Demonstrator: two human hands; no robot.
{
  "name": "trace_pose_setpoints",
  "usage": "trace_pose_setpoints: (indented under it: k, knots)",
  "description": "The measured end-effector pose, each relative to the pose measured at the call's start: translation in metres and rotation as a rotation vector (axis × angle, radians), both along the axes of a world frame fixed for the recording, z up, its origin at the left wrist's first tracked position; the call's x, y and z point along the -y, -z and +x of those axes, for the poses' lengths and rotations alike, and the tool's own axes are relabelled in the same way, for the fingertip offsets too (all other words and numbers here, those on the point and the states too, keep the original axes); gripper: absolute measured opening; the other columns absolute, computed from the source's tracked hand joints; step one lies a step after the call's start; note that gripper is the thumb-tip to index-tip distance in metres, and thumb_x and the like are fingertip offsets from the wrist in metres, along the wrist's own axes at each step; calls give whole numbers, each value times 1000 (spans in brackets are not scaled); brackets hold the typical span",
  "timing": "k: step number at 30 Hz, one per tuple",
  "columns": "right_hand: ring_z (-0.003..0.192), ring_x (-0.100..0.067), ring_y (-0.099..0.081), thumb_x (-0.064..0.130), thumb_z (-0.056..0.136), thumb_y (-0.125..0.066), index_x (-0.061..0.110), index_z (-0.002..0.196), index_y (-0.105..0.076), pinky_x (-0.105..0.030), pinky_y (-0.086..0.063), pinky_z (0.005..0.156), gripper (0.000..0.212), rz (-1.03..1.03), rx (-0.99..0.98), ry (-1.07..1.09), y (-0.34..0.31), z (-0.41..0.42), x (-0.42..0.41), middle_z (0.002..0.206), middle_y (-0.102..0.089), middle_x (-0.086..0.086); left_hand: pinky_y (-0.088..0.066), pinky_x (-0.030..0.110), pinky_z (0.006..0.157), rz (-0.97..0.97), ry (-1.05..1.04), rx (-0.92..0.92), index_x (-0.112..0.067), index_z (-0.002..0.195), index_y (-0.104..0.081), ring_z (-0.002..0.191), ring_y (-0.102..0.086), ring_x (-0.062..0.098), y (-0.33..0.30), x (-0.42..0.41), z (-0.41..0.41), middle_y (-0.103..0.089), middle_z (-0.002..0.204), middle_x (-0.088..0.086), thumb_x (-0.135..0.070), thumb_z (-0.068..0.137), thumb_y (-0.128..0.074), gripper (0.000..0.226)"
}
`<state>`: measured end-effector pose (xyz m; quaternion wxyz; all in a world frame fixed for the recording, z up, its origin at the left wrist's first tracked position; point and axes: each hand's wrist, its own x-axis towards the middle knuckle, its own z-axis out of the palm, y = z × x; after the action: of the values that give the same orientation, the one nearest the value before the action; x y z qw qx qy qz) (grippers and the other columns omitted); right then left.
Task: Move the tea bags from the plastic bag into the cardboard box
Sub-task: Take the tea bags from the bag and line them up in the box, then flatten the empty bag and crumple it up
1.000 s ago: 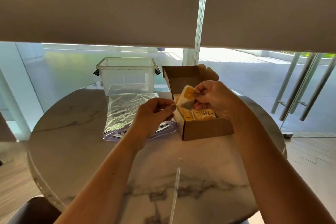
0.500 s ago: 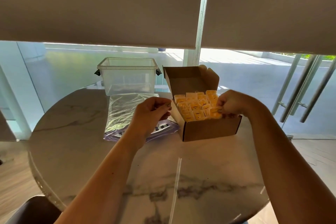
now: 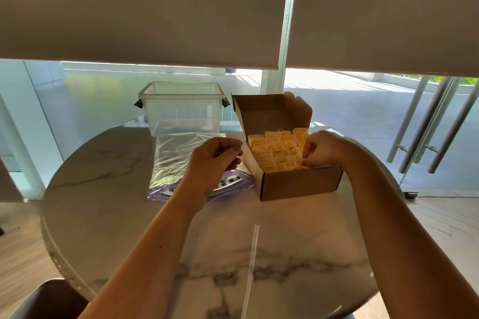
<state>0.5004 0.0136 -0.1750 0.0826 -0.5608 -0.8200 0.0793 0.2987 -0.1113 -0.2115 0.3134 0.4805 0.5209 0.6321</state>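
Bench (image 3: 285, 254), marble, round: left hand (image 3: 215, 160) hovers over the flat, seemingly emptied bag (image 3: 178, 155), fingers loosely curled, whether pinching anything cannot be told; right hand (image 3: 322, 149) reaches into the box (image 3: 298, 184), fingertips curled among the tea bags (image 3: 278, 151). Tea bags: yellow paper sachets, packed upright in rows, filling the box; judged very light, soft, crushable, with thin strings liable to snag, best pinched by the top edge. Beyond: clear tub (image 3: 181, 109), open box lid.

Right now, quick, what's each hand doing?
Left hand: curled shut above the plastic bag, holding nothing visible.
Right hand: fingers in the cardboard box, pinching tea bags.
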Motion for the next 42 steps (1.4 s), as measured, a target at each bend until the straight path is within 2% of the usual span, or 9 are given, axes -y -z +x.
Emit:
trace_pose_setpoints:
  k: [6,10,14,18,22,28,33,37,42]
  knots:
    - [93,-25,-58,14,88,-56,11,107,-64,-37,-52,89,21,101,59,53,15,-10,1,109,-61,-13,-55,25,73,-7,-28,-27,-19,95,-65,79,-65,14,-2,1,-1,-69,88,1,-9,92,-54,16]
    - [85,-22,-60,12,88,-57,14,102,-62,-38,-55,81,15,287,-78,5,11,-24,13,102,-64,-8,-55,25,74,34,-51,-32,-16,101,-65,79,-65,13,-5,2,-1,-69,89,1,-11,93,-54,14]
    - [88,-14,-56,14,88,-60,16,100,-64,-24,-52,77,13,375,-289,-175,6,-55,40,103,-62,-2,-51,27,81,133,-199,-84,-26,93,-64,88,-63,13,-6,3,-18,-69,92,-2,-12,91,-56,16]
    - [100,-12,-53,16,89,-60,16,106,-65,-17,-43,82,17,258,-273,-414,16,-82,67,110,-60,0,-40,34,97,83,-443,-524,-20,107,-65,111,-53,17,8,-4,-56,-63,109,-4,-14,91,-57,19]
    - [119,-21,-39,5,88,-55,12,113,-62,-32,-39,99,26,262,-93,-381,38,-93,66,120,-53,-6,-35,37,105,-185,-277,-826,-16,126,-55,124,-44,24,29,-13,-80,-53,133,8,-25,89,-62,38]
    - [123,-24,-33,-7,83,-49,8,113,-62,-31,-36,101,36,256,-51,-312,40,-87,58,123,-49,-8,-27,29,107,-508,-96,-1033,-18,138,-43,130,-39,22,38,-10,-85,-46,141,2,-48,83,-63,67]
    - [122,-22,-34,-4,85,-48,9,112,-62,-34,-36,102,34,291,-48,-275,40,-85,57,122,-52,-7,-43,38,98,-546,-120,-1181,-21,111,-66,107,-53,22,37,-14,-71,-64,110,3,-63,76,-60,56]
    - [119,-22,-43,11,91,-51,10,119,-57,-33,-36,101,29,357,-59,-259,47,-106,66,121,-54,-8,-54,30,69,-408,-113,-964,-8,82,-69,65,-66,19,34,-13,-67,-69,74,7,-34,88,-61,28]
    - [120,-30,-41,39,95,-47,7,127,-50,-40,-39,101,46,144,30,-269,81,-125,78,131,-48,-15,-33,38,103,-334,-344,-1025,-11,121,-58,122,-41,29,38,-26,-88,-52,126,11,-24,94,-51,31]
